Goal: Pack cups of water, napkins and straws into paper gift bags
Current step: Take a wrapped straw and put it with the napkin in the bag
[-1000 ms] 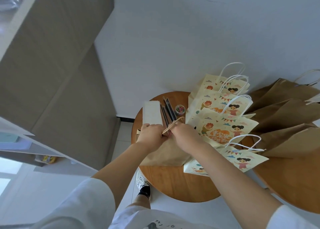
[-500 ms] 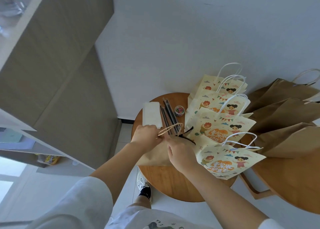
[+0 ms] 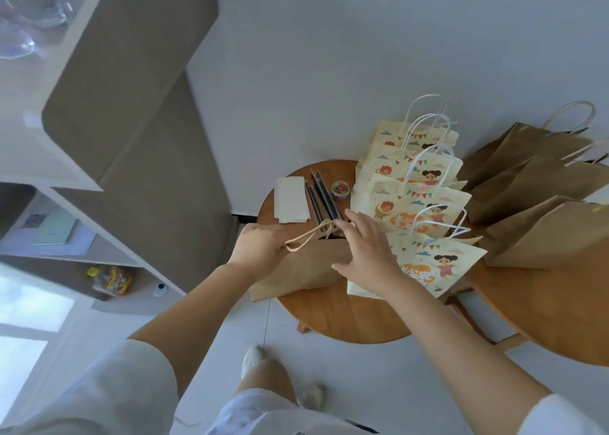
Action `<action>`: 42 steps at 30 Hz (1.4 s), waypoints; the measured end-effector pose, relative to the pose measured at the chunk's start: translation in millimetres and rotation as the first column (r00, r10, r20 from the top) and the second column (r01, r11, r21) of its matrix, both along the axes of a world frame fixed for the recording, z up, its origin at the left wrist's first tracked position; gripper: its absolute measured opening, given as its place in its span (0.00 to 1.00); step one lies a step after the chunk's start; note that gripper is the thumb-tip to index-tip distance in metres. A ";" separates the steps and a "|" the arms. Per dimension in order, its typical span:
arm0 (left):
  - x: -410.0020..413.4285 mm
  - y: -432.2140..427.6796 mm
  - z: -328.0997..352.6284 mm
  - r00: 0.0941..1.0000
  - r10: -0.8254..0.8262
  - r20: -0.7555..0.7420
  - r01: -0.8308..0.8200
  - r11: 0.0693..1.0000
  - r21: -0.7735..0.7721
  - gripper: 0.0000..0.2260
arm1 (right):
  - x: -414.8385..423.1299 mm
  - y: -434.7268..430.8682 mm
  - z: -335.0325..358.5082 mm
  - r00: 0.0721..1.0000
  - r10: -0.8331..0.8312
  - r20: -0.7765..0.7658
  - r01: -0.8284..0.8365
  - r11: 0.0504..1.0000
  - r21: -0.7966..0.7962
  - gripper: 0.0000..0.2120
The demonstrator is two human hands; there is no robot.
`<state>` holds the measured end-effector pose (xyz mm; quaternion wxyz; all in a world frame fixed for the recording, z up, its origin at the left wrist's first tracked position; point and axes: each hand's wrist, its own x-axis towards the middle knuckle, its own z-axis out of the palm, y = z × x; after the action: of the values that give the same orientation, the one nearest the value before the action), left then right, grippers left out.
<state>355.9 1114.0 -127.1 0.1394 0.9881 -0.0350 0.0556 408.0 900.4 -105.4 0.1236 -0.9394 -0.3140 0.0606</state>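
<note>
A flat brown paper bag (image 3: 308, 270) lies on the small round wooden table (image 3: 336, 316), its end hanging over the left edge. My left hand (image 3: 260, 247) grips the bag's top edge by its twisted paper handle (image 3: 311, 235). My right hand (image 3: 369, 253) rests on the bag's right side with fingers spread, reaching to its mouth. Beyond the hands lie a stack of white napkins (image 3: 290, 199) and several dark wrapped straws (image 3: 321, 197). No cups of water are in view.
Several cream printed gift bags (image 3: 418, 191) overlap on the table's right half. Brown paper bags (image 3: 540, 204) lie on a second, larger wooden table (image 3: 553, 316) at the right. A small tub of coloured clips (image 3: 340, 190) sits beside the straws. Shelving stands at the left.
My right hand has moved from gripping the bag's top to lying spread on its right side. The brown bag has slid left, over the table edge, and the printed bags have shifted.
</note>
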 end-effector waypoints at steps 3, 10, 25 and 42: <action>-21.3 3.8 11.4 0.997 -0.068 0.023 0.067 0.997 0.034 0.06 | -8.5 1.8 12.7 0.991 0.105 0.077 -0.095 0.987 -0.127 0.22; -73.2 -10.1 51.2 0.975 -0.053 -0.214 0.049 0.998 -0.026 0.12 | -66.9 -15.9 28.5 0.994 0.081 -0.070 -0.085 0.994 -0.065 0.10; -94.8 -172.8 50.7 0.857 -0.232 -0.460 0.355 0.913 0.202 0.14 | -149.6 -212.9 34.8 0.925 -0.302 -0.232 0.303 0.952 -0.032 0.09; 29.6 -466.8 66.2 0.915 -0.280 -0.291 0.327 0.936 0.129 0.16 | -41.5 -496.1 59.4 0.809 -0.564 -0.166 0.580 0.812 0.062 0.16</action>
<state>385.5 647.2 -60.9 0.0623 0.9773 -0.1741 -0.1039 366.5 404.2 -45.9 0.2091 -0.9754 -0.0097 0.0689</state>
